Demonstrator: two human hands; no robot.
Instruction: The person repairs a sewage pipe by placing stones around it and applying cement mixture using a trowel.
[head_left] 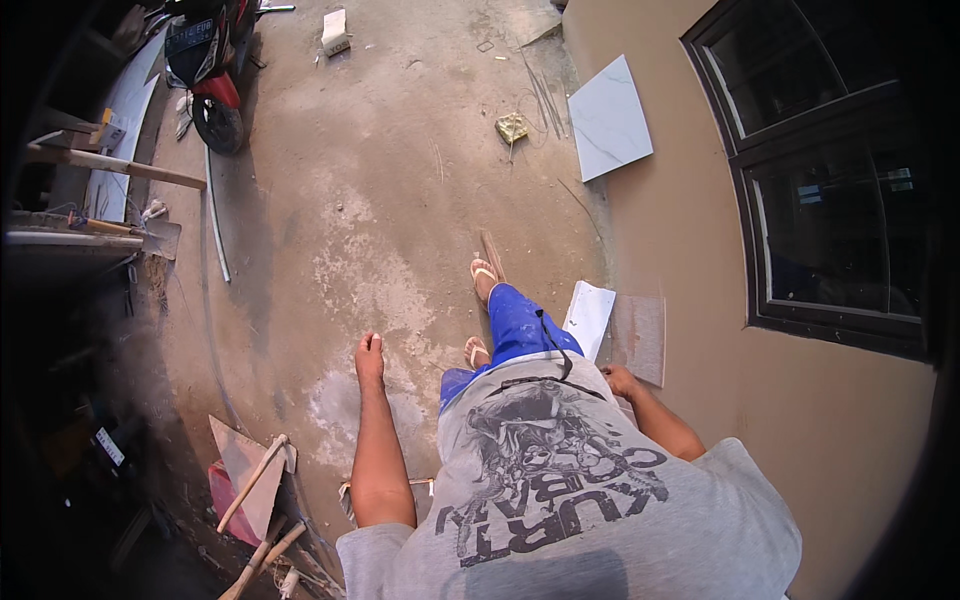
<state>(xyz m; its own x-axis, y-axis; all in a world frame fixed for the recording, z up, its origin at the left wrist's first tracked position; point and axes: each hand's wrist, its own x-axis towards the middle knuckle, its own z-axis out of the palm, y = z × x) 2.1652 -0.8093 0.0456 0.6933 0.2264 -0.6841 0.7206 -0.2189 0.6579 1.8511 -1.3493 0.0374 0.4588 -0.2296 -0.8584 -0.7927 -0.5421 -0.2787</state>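
My left hand (pixel 369 358) hangs at the end of my outstretched arm, over the concrete ground. Its fingers are loosely curled, and nothing shows in them. Beside my right hip, my right hand (pixel 622 381) is closed; what it holds, if anything, is hidden. Just past that hand, a pinkish-brown tile (pixel 640 335) leans at the foot of the wall. Next to it is a white board-like piece (pixel 590 318), partly behind my blue shorts (pixel 525 325).
A marbled white tile (pixel 610 118) leans on the beige wall (pixel 680 230), ahead of a dark-framed window (pixel 835 200). A motorbike (pixel 215 90) stands far left. Near left lie wooden-handled tools (pixel 252 485) and a triangular offcut (pixel 245 465). A yellowish lump (pixel 511 127) sits ahead.
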